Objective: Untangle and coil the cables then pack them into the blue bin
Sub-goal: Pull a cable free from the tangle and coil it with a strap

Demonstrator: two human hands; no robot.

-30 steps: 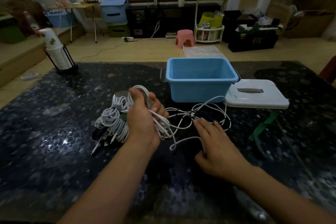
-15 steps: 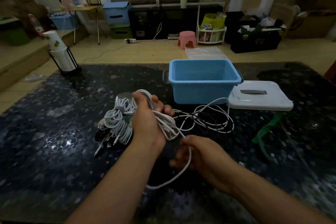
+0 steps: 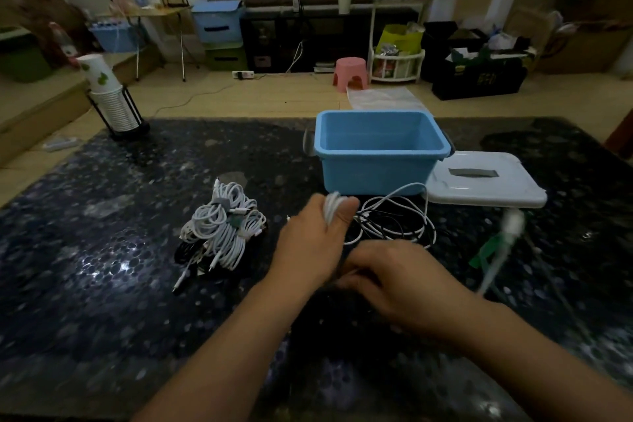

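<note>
My left hand point(image 3: 313, 243) is raised over the table's middle and grips several loops of a white cable point(image 3: 333, 206) between thumb and fingers. My right hand point(image 3: 394, 279) sits just below and right of it, fingers curled round the same cable; the strand there is blurred. The cable's free end point(image 3: 511, 224) is a white blur in the air at the right. A loose tangle of white and black cables point(image 3: 397, 221) lies in front of the empty blue bin point(image 3: 376, 178). A pile of coiled white cables point(image 3: 224, 226) lies to the left, away from both hands.
The bin's white lid point(image 3: 486, 183) lies flat to the right of the bin. Green tape strips point(image 3: 486, 250) are stuck to the dark speckled table point(image 3: 102, 267). A rack of stacked paper cups point(image 3: 111, 103) stands at the far left corner.
My left hand lifted away from the coiled pile and moved right, holding only a few loops. My right hand took a strand and drew close under the left. The cable's free end swings out right.
</note>
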